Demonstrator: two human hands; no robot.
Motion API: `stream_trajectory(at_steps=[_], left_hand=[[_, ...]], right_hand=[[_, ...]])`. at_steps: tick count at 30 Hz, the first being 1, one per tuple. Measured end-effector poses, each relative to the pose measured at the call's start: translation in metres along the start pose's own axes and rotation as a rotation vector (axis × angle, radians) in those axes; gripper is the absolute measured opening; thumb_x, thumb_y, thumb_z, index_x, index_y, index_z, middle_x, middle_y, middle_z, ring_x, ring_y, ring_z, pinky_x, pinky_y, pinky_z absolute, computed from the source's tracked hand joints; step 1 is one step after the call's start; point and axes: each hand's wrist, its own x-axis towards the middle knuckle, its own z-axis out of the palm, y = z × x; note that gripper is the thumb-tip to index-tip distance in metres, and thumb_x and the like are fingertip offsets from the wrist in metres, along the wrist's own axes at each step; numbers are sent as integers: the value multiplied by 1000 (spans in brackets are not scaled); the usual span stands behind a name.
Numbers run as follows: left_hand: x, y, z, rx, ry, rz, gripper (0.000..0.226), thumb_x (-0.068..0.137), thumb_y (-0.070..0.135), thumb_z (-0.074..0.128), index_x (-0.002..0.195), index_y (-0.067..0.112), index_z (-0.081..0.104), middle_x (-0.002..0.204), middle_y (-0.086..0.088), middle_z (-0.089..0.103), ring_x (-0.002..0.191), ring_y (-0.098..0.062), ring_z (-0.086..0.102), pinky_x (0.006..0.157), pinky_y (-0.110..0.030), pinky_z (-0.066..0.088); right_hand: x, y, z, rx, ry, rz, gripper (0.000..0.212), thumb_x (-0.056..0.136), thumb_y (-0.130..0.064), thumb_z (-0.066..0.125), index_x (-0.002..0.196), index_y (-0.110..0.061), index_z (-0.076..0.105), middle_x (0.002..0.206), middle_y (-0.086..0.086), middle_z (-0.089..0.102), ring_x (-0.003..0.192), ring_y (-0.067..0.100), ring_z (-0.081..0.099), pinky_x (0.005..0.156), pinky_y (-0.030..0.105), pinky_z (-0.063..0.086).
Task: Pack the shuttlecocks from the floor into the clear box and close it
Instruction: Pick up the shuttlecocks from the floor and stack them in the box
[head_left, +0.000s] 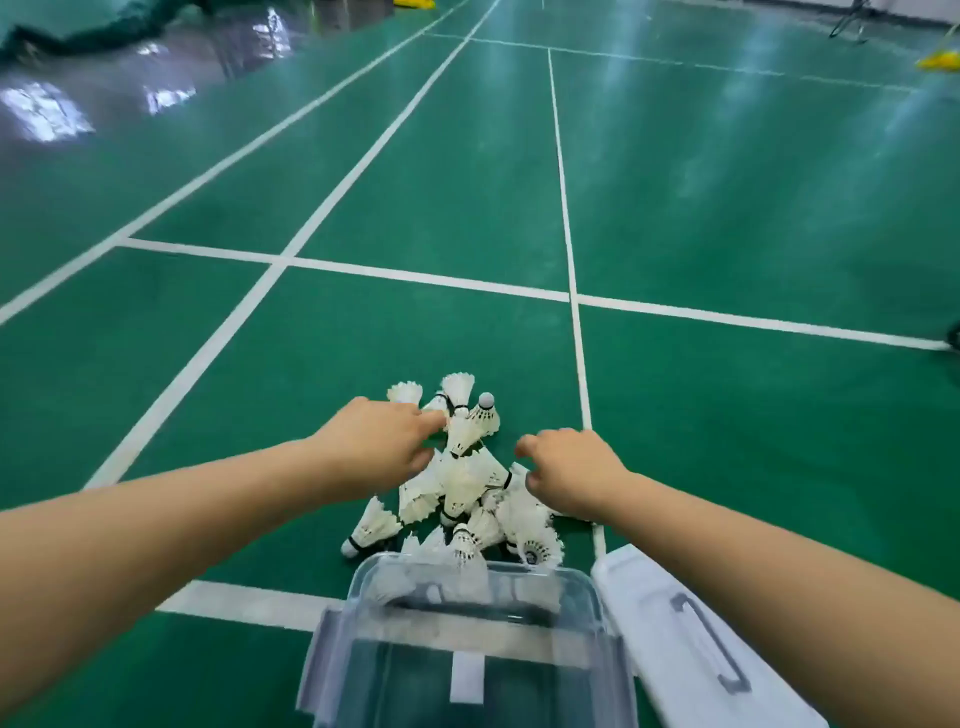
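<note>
A heap of several white feather shuttlecocks lies on the green court floor just beyond the clear box. The box stands open at the bottom centre and looks empty inside. Its white lid, with a grey handle, lies flat on the floor to the box's right. My left hand hovers over the heap's left side, fingertips touching a shuttlecock at the top. My right hand is over the heap's right edge, fingers curled downward; what lies under the palm is hidden. Neither hand clearly grips anything.
White court lines cross the green floor around the heap. A dark green net bundle lies at the far left, yellow objects at the far right, and a metal stand at the top right.
</note>
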Motion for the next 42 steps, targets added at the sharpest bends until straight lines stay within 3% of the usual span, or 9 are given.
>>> stream_trajectory(at_steps=[5, 9, 14, 17, 25, 31, 35, 38, 42], left_hand=[[30, -25, 63, 5, -186, -91, 54, 90, 49, 42, 137, 28, 25, 121, -3, 53, 107, -25, 56, 82, -38, 47], [52, -36, 115, -29, -282, -126, 69, 85, 59, 43, 142, 32, 17, 126, -6, 48, 109, -26, 55, 82, -40, 50], [56, -30, 146, -176, -331, -181, 74, 82, 63, 45, 142, 31, 16, 130, -7, 43, 113, -29, 52, 86, -42, 49], [52, -32, 147, -211, -324, -161, 74, 81, 62, 47, 142, 32, 17, 133, -6, 42, 115, -28, 51, 89, -43, 49], [39, -36, 134, -307, -262, -152, 79, 80, 63, 49, 143, 31, 15, 133, -5, 40, 115, -25, 49, 91, -42, 47], [28, -24, 109, -372, -147, -78, 91, 74, 61, 59, 144, 30, 11, 139, 0, 38, 119, -20, 47, 94, -39, 47], [7, -5, 87, -414, -22, 8, 96, 75, 54, 63, 146, 30, 3, 141, 1, 35, 108, -22, 55, 90, -38, 48], [-9, 6, 81, -434, 31, 32, 84, 81, 41, 62, 146, 29, 9, 137, -3, 40, 101, -28, 57, 84, -35, 47], [-28, 19, 83, -453, -27, 64, 68, 86, 27, 54, 144, 27, 19, 135, -3, 41, 105, -29, 55, 85, -36, 45]], right_hand=[[48, -15, 60, 89, -82, 10, 49, 87, -23, 50, 134, -21, 38, 133, 9, 42, 117, 33, 42, 88, 44, 45], [85, -22, 85, 141, -72, 40, 60, 82, -39, 64, 135, -27, 38, 143, 7, 30, 126, 35, 32, 92, 48, 44], [105, -38, 110, 163, -123, 52, 28, 83, -30, 64, 110, -20, 62, 126, 10, 40, 113, 36, 40, 79, 39, 47], [107, -46, 119, 77, -66, 35, 16, 88, -14, 56, 102, -14, 65, 113, 10, 43, 107, 34, 40, 63, 34, 38], [95, -44, 94, 157, 14, -26, 17, 89, -17, 58, 100, -6, 65, 108, 10, 46, 103, 31, 43, 68, 34, 36], [65, -46, 56, 390, 102, 9, 29, 85, -33, 64, 104, -11, 67, 111, 5, 48, 107, 24, 44, 88, 32, 39], [30, -58, 33, 668, 126, 67, 20, 81, -31, 69, 89, -12, 68, 96, -3, 43, 88, 16, 46, 78, 27, 36], [3, -70, 27, 804, 77, 89, 15, 81, -29, 71, 80, -19, 60, 90, -5, 44, 78, 16, 54, 80, 34, 50], [-26, -78, 33, 852, 41, 127, 17, 78, -25, 74, 81, -10, 66, 82, -6, 45, 61, 2, 49, 56, 4, 41]])
